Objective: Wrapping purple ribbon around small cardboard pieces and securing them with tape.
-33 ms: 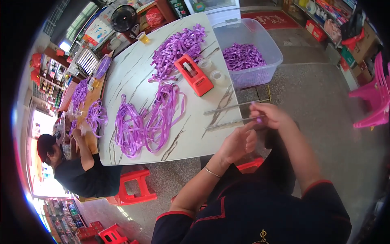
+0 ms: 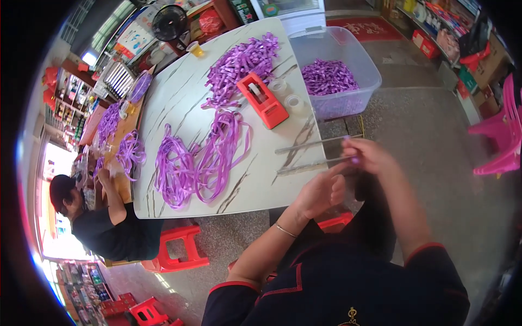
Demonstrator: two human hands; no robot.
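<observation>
Just off the table's right edge, my right hand (image 2: 371, 157) is closed in a pinch, with small purple ribbon pieces (image 2: 355, 161) showing at its fingertips. My left hand (image 2: 322, 193) is beside it, its index finger reaching toward the right hand and its other fingers curled in. Whether it grips anything is hidden. Two thin grey rods (image 2: 302, 167) stretch side by side from over the tabletop to the right hand's fingers. Long loops of purple ribbon (image 2: 215, 163) lie on the marble-patterned table (image 2: 261, 193), left of both hands. Farther back is a heap of short purple ribbon pieces (image 2: 239, 62).
A red tape dispenser (image 2: 270, 113) stands by small clear tape rolls (image 2: 294, 102). Beyond the table's right edge, a clear plastic tub (image 2: 348, 103) holds more purple pieces. To the left, another person (image 2: 111, 228) works at a wooden table near a red stool (image 2: 187, 250). Pink chairs (image 2: 497, 130) stand far right.
My right hand has shifted very slightly to the right. The left hand stays almost in place, and the whole view has moved a little.
</observation>
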